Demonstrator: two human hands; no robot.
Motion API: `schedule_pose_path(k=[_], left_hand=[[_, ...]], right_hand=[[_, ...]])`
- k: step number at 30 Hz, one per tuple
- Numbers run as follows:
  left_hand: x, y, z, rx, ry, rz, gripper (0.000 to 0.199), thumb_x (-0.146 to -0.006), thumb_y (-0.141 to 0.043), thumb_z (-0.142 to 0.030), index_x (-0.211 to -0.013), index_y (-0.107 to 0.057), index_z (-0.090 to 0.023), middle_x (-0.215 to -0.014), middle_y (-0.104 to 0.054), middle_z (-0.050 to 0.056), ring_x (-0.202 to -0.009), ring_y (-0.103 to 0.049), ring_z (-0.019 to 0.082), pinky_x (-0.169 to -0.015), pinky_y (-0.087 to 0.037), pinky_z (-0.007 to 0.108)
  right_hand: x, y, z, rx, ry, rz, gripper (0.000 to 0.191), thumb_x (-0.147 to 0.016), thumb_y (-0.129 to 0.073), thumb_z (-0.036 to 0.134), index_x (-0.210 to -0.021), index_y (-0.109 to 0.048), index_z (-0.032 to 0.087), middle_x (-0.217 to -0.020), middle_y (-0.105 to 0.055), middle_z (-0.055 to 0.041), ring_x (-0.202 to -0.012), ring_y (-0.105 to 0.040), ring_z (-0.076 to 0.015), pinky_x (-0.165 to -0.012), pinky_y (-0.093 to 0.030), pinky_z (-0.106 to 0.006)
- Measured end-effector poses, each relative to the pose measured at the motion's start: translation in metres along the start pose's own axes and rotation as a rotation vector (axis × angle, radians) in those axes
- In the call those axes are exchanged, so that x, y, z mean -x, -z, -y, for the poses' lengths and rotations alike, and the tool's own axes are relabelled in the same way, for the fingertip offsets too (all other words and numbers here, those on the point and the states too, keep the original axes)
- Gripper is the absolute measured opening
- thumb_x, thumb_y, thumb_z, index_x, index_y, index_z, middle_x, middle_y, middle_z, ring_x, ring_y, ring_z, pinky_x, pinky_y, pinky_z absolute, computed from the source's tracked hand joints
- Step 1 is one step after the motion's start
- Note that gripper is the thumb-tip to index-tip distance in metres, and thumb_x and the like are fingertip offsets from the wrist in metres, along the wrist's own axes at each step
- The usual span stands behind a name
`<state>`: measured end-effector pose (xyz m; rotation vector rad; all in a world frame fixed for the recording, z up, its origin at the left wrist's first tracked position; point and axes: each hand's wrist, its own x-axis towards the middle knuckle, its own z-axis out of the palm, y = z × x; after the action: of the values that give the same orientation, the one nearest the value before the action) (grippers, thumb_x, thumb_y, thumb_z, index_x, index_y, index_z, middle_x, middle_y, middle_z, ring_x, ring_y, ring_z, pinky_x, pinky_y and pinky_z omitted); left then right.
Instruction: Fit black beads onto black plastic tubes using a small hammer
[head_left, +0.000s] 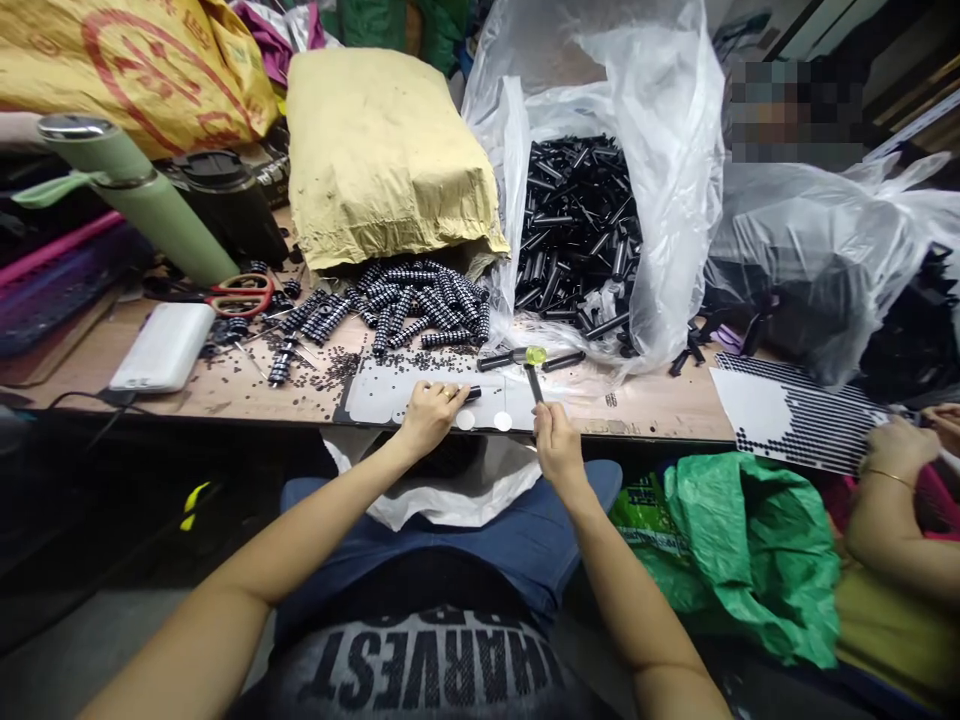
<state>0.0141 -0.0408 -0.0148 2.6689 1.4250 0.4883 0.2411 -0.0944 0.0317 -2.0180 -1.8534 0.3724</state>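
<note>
"What did the hands hold?"

"The left hand (430, 414) had its fingers closed on a black tube (475, 393), over a pale sheet (382, 388). The right hand (556, 442) gripped a small hammer (535, 356)."

"Handled well?"

"Best steady, I judged, fingertips clear of its head. Beyond lay ringed tubes (450, 305), then a plastic bag (675, 200)."
</note>
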Motion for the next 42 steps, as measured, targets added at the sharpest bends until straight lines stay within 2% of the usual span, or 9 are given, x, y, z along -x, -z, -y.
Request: schedule_pose_path(k=[5, 10, 13, 18, 23, 30, 34, 39, 42], left_hand=[[-0.001, -0.001, -0.003, -0.073, 0.013, 0.009, 0.041, -0.095, -0.034, -0.014, -0.131, -0.053, -0.017, -0.111, -0.066, 0.015, -0.097, -0.060, 0.025, -0.084, -0.039, 0.044], [-0.004, -0.007, -0.030, -0.121, 0.009, -0.011, 0.055, -0.095, -0.038, -0.038, -0.139, -0.041, -0.004, -0.137, -0.049, 0.023, -0.129, -0.043, 0.032, -0.107, -0.027, 0.050], [-0.006, -0.015, -0.040, -0.109, -0.008, 0.016, 0.072, -0.091, -0.040, -0.049, -0.143, -0.033, 0.000, -0.146, -0.038, 0.026, -0.140, -0.027, 0.035, -0.112, -0.020, 0.051], [-0.004, -0.026, -0.035, -0.074, -0.036, 0.007, 0.060, -0.091, -0.034, -0.028, -0.143, -0.033, 0.000, -0.142, -0.044, 0.026, -0.135, -0.038, 0.033, -0.110, -0.024, 0.049], [-0.010, -0.021, -0.031, -0.016, -0.017, -0.059, 0.051, -0.093, -0.041, -0.032, -0.135, -0.045, -0.004, -0.122, -0.059, 0.022, -0.117, -0.053, 0.031, -0.098, -0.036, 0.044], [0.005, -0.010, -0.054, -0.054, 0.007, -0.036, 0.035, -0.094, -0.039, -0.012, -0.125, -0.054, -0.009, -0.101, -0.065, 0.014, -0.090, -0.058, 0.024, -0.075, -0.041, 0.036], [0.015, 0.011, -0.065, 0.053, -0.080, 0.055, 0.033, -0.094, -0.048, -0.029, -0.122, -0.056, -0.013, -0.097, -0.065, 0.012, -0.088, -0.058, 0.023, -0.072, -0.042, 0.034], [-0.037, 0.030, -0.004, 0.036, 0.250, -0.083, 0.038, -0.095, -0.043, -0.029, -0.128, -0.052, -0.012, -0.119, -0.060, 0.019, -0.103, -0.054, 0.029, -0.079, -0.043, 0.038], [-0.072, 0.023, 0.043, -0.041, 0.361, -0.065, 0.033, -0.093, -0.042, -0.019, -0.121, -0.056, -0.010, -0.112, -0.063, 0.019, -0.108, -0.052, 0.032, -0.085, -0.041, 0.043]], right_hand=[[0.020, -0.004, 0.026, 0.131, 0.039, 0.146, 0.032, -0.100, -0.029, 0.035, -0.088, -0.053, 0.019, -0.065, -0.060, -0.0023, -0.054, -0.056, -0.0170, -0.054, -0.030, -0.025], [0.021, 0.026, 0.053, -0.114, 0.136, -0.062, 0.037, -0.100, -0.025, 0.043, -0.088, -0.052, 0.020, -0.063, -0.057, 0.0001, -0.052, -0.054, -0.0144, -0.055, -0.035, -0.023], [0.026, 0.024, 0.073, -0.194, 0.235, -0.113, 0.040, -0.101, -0.022, 0.043, -0.094, -0.053, 0.019, -0.068, -0.061, -0.0020, -0.056, -0.056, -0.0140, -0.057, -0.038, -0.023], [0.029, -0.011, 0.085, 0.146, 0.260, 0.233, 0.034, -0.101, -0.028, 0.037, -0.092, -0.056, 0.019, -0.076, -0.068, -0.0056, -0.060, -0.061, -0.0169, -0.055, -0.032, -0.024], [0.025, 0.004, 0.059, 0.198, 0.098, 0.169, 0.036, -0.102, -0.026, 0.040, -0.091, -0.055, 0.021, -0.073, -0.068, -0.0038, -0.061, -0.062, -0.0173, -0.055, -0.028, -0.025], [0.001, 0.027, -0.025, 0.435, -0.187, 0.045, 0.035, -0.100, -0.033, 0.043, -0.094, -0.058, 0.019, -0.075, -0.067, -0.0078, -0.065, -0.060, -0.0192, -0.057, -0.024, -0.027], [-0.021, 0.020, -0.059, 0.496, -0.210, -0.020, 0.038, -0.099, -0.033, 0.043, -0.096, -0.060, 0.017, -0.083, -0.067, -0.0101, -0.072, -0.060, -0.0204, -0.061, -0.030, -0.028], [-0.052, 0.006, -0.056, 0.448, 0.021, -0.225, 0.026, -0.095, -0.043, 0.030, -0.100, -0.062, 0.013, -0.098, -0.065, -0.0148, -0.096, -0.055, -0.0260, -0.080, -0.039, -0.034], [-0.072, -0.007, -0.029, 0.350, 0.236, -0.200, 0.024, -0.094, -0.043, 0.022, -0.107, -0.062, 0.015, -0.110, -0.065, -0.0132, -0.104, -0.053, -0.0249, -0.088, -0.038, -0.034]])
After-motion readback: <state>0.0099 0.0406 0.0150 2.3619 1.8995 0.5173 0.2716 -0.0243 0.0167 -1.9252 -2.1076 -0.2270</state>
